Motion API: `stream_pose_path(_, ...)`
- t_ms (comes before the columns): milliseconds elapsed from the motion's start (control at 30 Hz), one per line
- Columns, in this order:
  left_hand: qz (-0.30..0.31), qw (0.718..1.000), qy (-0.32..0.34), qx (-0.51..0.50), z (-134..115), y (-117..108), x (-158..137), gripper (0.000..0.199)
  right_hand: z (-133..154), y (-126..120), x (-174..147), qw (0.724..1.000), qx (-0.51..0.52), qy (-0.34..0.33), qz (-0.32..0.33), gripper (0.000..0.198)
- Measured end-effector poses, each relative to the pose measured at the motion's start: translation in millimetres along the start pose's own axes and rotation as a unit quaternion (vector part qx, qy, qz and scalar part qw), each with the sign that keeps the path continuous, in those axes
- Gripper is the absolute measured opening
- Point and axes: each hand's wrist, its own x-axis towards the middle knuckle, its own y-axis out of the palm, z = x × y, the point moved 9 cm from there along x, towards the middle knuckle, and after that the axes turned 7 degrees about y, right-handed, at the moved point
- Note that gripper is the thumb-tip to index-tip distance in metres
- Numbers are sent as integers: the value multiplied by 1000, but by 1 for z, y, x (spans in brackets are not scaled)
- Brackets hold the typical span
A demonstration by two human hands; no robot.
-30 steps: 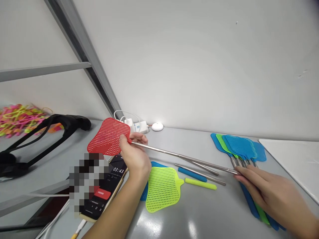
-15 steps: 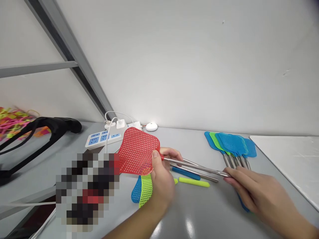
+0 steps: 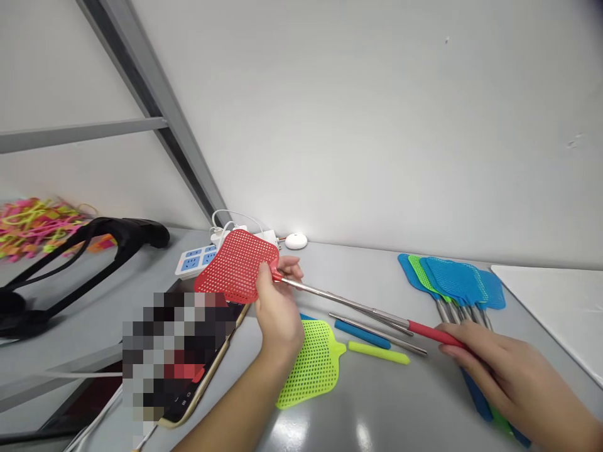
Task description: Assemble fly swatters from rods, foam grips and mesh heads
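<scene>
A red fly swatter [image 3: 238, 267] with a perforated head stretches between my hands. My left hand [image 3: 280, 314] is closed around the neck, its thumb on the head's edge. At the other end, my right hand [image 3: 509, 370] grips the red handle [image 3: 433, 333] of the metal rod. Below the rod lie a yellow-green swatter head [image 3: 313, 364], a blue handle sleeve [image 3: 362, 334] and a yellow-green handle sleeve [image 3: 379, 353]. Loose thin metal rods lie beside the sleeves. A stack of blue and green swatters [image 3: 455, 279] rests partly behind my right hand.
A phone [image 3: 211, 370], partly pixelated, lies left of my left forearm. Behind it are a power strip [image 3: 191, 262] with plugs and a white rounded device [image 3: 296, 241]. A black strap-like frame [image 3: 117, 242] and a colourful pile [image 3: 42, 226] sit far left. A white board [image 3: 556, 314] lies right.
The swatter and my left hand have moved left and up. My right hand has shifted right, and the red handle now shows ahead of its fingers. More of the yellow-green head is visible.
</scene>
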Motion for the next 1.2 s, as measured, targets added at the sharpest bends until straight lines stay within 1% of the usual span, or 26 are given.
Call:
stream_pose_path(100, -24, 999, 6, -30, -3, -5, 9, 46, 5, 2, -1, 1000, 8, -11, 14, 15)
stream_pose_path(167, -27, 999, 14, -32, -6, -5, 9, 48, 8, 3, -2, 1000, 15, -16, 20, 16)
stream_pose_path(333, -19, 999, 34, -7, -8, -3, 8, 49, 16, -4, -3, 999, 32, -36, -5, 17)
stream_pose_path(433, -29, 999, 27, 3, -5, -5, 7, 48, 15, -9, -4, 999, 46, -22, -18, 14)
stream_pose_path(533, -38, 999, 13, 7, -1, -6, -6, 48, 15, -13, -3, 998, 50, -5, -24, 12)
stream_pose_path(567, -29, 999, 8, 13, 1, -3, -14, 49, 18, -14, -3, 998, 51, -8, -27, 12)
stream_pose_path(633, 20, 999, -10, 33, 4, 10, -37, 54, 31, -13, -2, 998, 56, -23, -24, 12)
stream_pose_path(700, 118, 990, -59, 39, 13, 33, -66, 57, 46, -9, -2, 997, 74, -37, -12, 14)
stream_pose_path(733, 146, 986, -73, 16, 14, 41, -79, 58, 52, -6, -2, 995, 88, -36, -8, 15)
stream_pose_path(767, 167, 983, -73, 6, 14, 47, -89, 59, 56, -6, -1, 994, 102, -31, -12, 17)
stream_pose_path(800, 173, 982, -69, 11, 13, 49, -94, 58, 58, -4, 0, 993, 114, -22, -8, 18)
stream_pose_path(900, 192, 979, -49, 51, 12, 47, -96, 58, 56, 4, 2, 990, 139, 6, 26, 20)
stream_pose_path(967, 217, 972, -38, 79, 12, 46, -93, 58, 51, 10, 3, 987, 153, 20, 53, 18)
stream_pose_path(1033, 240, 965, -28, 104, 13, 44, -90, 58, 46, 13, 2, 985, 158, 28, 67, 17)
stream_pose_path(1100, 257, 958, -13, 127, 11, 44, -89, 58, 44, 12, 2, 986, 151, 27, 60, 16)
stream_pose_path(1200, 277, 947, 17, 162, 8, 45, -87, 57, 45, 1, 0, 993, 119, 3, 12, 15)
